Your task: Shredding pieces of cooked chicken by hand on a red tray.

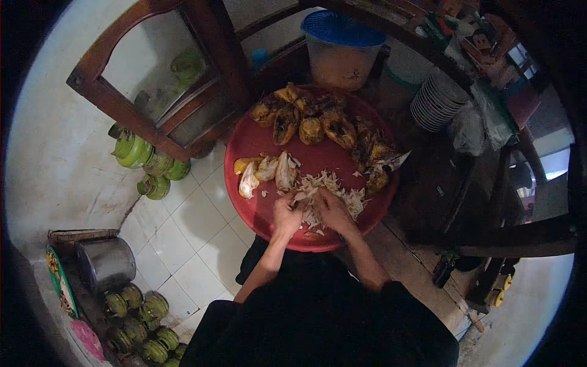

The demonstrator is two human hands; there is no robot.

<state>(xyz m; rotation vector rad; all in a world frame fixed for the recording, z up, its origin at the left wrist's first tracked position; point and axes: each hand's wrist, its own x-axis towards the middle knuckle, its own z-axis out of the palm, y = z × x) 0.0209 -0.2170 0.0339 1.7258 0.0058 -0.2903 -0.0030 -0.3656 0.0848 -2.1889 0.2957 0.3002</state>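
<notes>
A round red plastic tray (257, 220) lies in front of me. Shredded chicken meat (353, 202) is heaped on its near right part. Over the heap, my left hand (289, 213) and my right hand (332, 211) are close together, their fingers bent around a pale piece of chicken (306, 195). Peeled chicken pieces (285, 172) rest on the tray's left side. Along the far rim lie browned cooked chicken pieces (312, 130), and more sit at the right rim, one with pale meat or bone (396, 161) sticking out.
Behind the tray stands a clear tub with a blue basket (341, 30) on top. A stack of white plates (435, 103) is at the back right. At left are a wooden-framed glass door (137, 110), green gas cylinders (133, 149) and a metal pot (105, 264); more cylinders (137, 316) stand below.
</notes>
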